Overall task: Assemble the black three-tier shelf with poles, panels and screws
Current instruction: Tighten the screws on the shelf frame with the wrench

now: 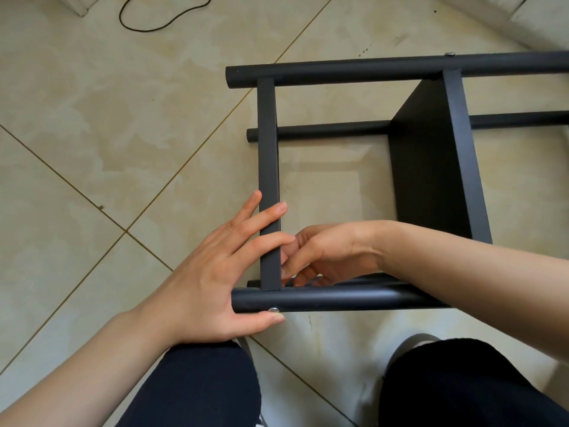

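Note:
The black shelf lies on its side on the tiled floor. Its end panel (268, 149) runs between the far pole (354, 72) and the near pole (338, 298); a second panel (431, 167) stands further right. My left hand (212, 272) lays straight fingers across the end panel's edge, with its thumb under the near pole beside a silver screw head (273, 309). My right hand (332, 251) reaches in behind the end panel at its joint with the near pole. Its fingers are curled; what they hold is hidden. Another screw (450, 53) sits in the far pole.
Two lower poles (323, 131) lie beneath the frame on the floor. A black cable (147, 26) loops at the top left. A white furniture base (508, 16) crosses the top right corner. My knees (200, 386) and a shoe (412, 343) are close below the shelf.

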{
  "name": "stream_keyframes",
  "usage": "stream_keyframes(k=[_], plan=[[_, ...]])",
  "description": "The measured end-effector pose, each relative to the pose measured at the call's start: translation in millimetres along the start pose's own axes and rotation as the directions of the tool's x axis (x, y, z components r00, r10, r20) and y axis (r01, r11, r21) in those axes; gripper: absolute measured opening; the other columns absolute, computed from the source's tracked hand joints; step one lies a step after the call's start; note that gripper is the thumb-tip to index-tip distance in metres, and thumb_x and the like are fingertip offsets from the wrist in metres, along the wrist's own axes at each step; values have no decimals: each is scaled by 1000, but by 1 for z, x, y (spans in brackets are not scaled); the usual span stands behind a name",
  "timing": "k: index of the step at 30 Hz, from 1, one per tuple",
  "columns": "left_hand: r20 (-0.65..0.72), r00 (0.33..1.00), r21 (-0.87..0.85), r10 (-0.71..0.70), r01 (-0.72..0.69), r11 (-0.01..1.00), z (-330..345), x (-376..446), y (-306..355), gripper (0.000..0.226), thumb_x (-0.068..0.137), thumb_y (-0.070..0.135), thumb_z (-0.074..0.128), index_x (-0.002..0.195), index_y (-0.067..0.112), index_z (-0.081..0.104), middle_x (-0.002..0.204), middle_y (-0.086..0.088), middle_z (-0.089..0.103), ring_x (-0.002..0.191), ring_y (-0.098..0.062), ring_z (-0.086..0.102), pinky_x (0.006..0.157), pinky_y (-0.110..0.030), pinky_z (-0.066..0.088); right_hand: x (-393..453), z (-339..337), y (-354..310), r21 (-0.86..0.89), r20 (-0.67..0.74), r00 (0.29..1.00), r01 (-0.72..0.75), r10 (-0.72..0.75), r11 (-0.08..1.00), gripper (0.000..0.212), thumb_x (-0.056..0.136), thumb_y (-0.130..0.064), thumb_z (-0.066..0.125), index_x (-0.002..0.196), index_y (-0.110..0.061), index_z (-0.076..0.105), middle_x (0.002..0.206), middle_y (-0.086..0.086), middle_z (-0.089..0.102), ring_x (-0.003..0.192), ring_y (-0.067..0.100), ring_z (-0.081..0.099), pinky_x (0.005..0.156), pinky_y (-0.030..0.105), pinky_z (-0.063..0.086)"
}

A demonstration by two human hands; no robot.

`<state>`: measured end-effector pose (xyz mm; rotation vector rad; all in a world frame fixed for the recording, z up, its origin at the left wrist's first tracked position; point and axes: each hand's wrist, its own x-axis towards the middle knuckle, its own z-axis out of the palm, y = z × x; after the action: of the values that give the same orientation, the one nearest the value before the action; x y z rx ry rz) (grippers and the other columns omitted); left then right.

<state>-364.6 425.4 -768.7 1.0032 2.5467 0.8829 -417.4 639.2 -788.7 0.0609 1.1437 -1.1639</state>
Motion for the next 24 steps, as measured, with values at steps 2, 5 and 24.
stream_keyframes(k=[2,5,24], plan=[[0,1000,0,-2,2,1000,0,0,0,81,77,56,73,145,22,44,167,5,18,156,-25,6,120,-29,23,0,1,0,-20,-8,1000,-10,9,1000,12,96,-15,60,89,-16,70,86,0,67,77,13,60,87,33,45],[2,1000,-3,-1,1,1000,0,0,0,81,77,55,73,145,22,44,167,6,18,156,-25,6,120,-29,23,1,2,0,-22,-32,999,-16,15,1000,12,97,-16,59,91,-15,69,84,1,66,77,14,59,84,32,45],[2,1000,-12,-2,2,1000,1,0,-1,81,77,55,73,145,22,44,167,6,17,156,-25,6,119,-30,25,2,4,-1,-81,-50,998,-31,27,996,16,93,-15,59,80,-14,68,78,4,62,76,16,56,84,35,41]])
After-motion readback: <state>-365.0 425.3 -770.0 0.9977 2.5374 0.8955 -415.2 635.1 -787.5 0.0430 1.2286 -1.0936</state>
